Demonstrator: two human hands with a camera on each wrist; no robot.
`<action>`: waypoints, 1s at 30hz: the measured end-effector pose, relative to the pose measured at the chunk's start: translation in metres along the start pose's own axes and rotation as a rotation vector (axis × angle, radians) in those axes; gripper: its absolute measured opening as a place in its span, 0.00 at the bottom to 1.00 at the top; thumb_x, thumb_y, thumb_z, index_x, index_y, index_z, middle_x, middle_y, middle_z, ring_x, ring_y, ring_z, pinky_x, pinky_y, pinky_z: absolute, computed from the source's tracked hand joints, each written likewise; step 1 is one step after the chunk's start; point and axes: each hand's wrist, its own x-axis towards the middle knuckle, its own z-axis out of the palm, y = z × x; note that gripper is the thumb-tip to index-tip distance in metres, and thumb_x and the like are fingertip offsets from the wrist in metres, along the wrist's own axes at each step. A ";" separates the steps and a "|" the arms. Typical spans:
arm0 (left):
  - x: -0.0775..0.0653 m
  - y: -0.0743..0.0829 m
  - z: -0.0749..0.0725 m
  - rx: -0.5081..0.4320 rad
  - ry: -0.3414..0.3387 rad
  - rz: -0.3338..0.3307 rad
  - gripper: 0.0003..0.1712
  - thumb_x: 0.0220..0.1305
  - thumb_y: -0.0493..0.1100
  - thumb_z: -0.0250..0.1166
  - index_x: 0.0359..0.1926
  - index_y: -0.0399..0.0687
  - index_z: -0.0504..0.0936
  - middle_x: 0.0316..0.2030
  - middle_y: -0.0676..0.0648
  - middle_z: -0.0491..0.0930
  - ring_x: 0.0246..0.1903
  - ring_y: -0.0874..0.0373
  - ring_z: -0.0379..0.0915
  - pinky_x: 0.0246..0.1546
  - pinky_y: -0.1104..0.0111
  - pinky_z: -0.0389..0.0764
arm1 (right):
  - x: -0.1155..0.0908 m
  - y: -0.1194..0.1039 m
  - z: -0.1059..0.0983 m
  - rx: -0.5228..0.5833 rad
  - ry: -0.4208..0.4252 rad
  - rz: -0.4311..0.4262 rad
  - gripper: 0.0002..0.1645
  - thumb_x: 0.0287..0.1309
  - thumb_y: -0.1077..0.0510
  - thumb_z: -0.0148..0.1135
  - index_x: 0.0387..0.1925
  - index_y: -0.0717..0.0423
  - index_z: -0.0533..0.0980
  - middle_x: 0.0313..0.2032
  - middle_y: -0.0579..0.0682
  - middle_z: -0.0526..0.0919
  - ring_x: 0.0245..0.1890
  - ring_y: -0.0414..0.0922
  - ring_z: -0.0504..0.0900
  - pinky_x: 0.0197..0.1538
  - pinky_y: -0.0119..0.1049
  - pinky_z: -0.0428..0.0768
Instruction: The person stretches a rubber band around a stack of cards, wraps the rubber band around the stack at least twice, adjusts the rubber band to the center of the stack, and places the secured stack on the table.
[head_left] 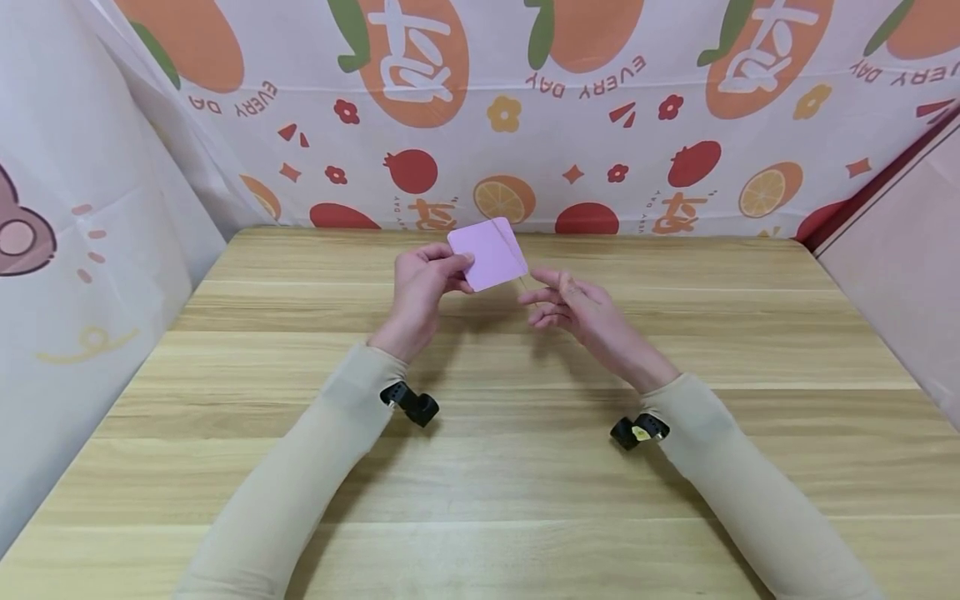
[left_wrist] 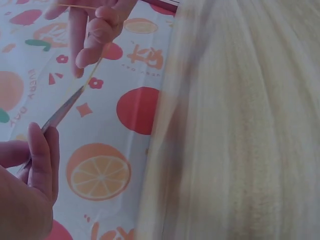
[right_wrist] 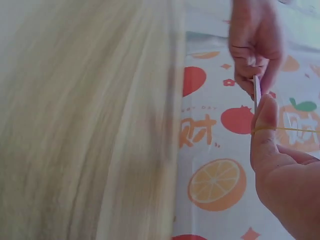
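Note:
My left hand [head_left: 423,283] pinches a purple square card [head_left: 491,257] by its left side, thumb on the face and fingers behind. The card has rounded corners and is held up above the table, tilted. A thin yellowish rubber band [right_wrist: 295,130] crosses the card's right part and stretches to my right hand [head_left: 573,308]. That hand holds the band on its spread, bent fingers, close to the card's right corner. In the left wrist view the card [left_wrist: 62,110] shows edge-on, with the band running from its tip up to the right fingers.
A wood-grain table [head_left: 510,467] lies under both hands. Behind it hangs a white cloth [head_left: 457,158] printed with fruit, and another pale cloth [head_left: 75,250] hangs on the left. Black wrist cameras [head_left: 420,408] sit on both sleeves.

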 end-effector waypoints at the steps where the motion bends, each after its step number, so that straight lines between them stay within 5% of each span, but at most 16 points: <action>1: 0.000 0.001 0.000 0.006 -0.006 0.005 0.05 0.60 0.29 0.67 0.33 0.27 0.80 0.27 0.43 0.79 0.19 0.57 0.75 0.21 0.71 0.80 | 0.000 0.000 -0.001 0.032 -0.007 0.012 0.34 0.78 0.46 0.33 0.71 0.67 0.59 0.56 0.67 0.74 0.46 0.52 0.79 0.54 0.37 0.78; 9: -0.003 0.001 0.002 0.037 -0.071 0.056 0.07 0.59 0.29 0.67 0.37 0.26 0.81 0.27 0.42 0.80 0.19 0.57 0.75 0.21 0.71 0.80 | 0.002 0.008 -0.009 0.371 -0.040 0.178 0.37 0.76 0.42 0.35 0.70 0.68 0.60 0.63 0.69 0.68 0.50 0.48 0.80 0.59 0.37 0.75; 15: -0.003 0.004 -0.002 0.127 -0.274 0.166 0.06 0.60 0.31 0.68 0.36 0.30 0.82 0.29 0.41 0.81 0.23 0.54 0.75 0.23 0.68 0.81 | 0.002 0.012 -0.018 0.664 -0.051 0.260 0.37 0.76 0.45 0.40 0.70 0.71 0.55 0.63 0.66 0.68 0.54 0.49 0.78 0.59 0.33 0.75; 20: -0.005 0.007 -0.004 0.229 -0.402 0.224 0.07 0.59 0.33 0.70 0.38 0.31 0.83 0.30 0.40 0.82 0.22 0.51 0.75 0.25 0.66 0.81 | 0.003 0.015 -0.022 0.718 -0.085 0.262 0.36 0.75 0.46 0.43 0.72 0.67 0.52 0.59 0.64 0.72 0.57 0.52 0.77 0.59 0.34 0.75; 30: -0.006 0.004 -0.002 0.208 -0.413 0.269 0.07 0.59 0.32 0.70 0.38 0.31 0.83 0.29 0.40 0.82 0.22 0.52 0.75 0.24 0.66 0.81 | 0.002 0.020 -0.013 0.843 -0.199 0.265 0.40 0.75 0.45 0.43 0.74 0.63 0.43 0.58 0.64 0.75 0.56 0.52 0.78 0.59 0.35 0.76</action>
